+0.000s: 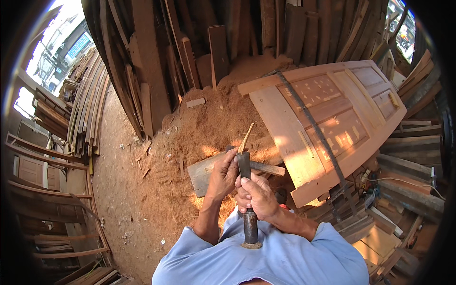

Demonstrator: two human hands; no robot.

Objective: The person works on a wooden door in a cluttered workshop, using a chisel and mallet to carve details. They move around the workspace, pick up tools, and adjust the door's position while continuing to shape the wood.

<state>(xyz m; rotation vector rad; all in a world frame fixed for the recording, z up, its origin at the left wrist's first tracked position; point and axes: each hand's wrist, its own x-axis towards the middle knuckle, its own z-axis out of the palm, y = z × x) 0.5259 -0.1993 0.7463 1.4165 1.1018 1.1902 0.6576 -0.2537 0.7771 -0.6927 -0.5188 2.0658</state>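
Held upright in front of my chest is a chisel (244,164) with a broad dark blade and a dark round handle. My right hand (260,195) is wrapped round it where blade and handle meet, and the handle's end reaches my blue shirt. My left hand (225,173) is closed beside the blade, pinching a thin pointed wood sliver (245,137) that sticks up past the blade tip. Its lower end is hidden behind the blade. Beneath my hands lies a grey, worn board (203,175). A short wooden bar (268,169), like a tool handle, pokes out to the right.
A panelled wooden door (311,167), with a long dark metal bar clamp (311,118) across it, lies at the right. Sawdust (221,114) covers the ground ahead. Tall planks (149,61) lean at the back; stacked lumber (85,109) stands left, more timber (413,142) right.
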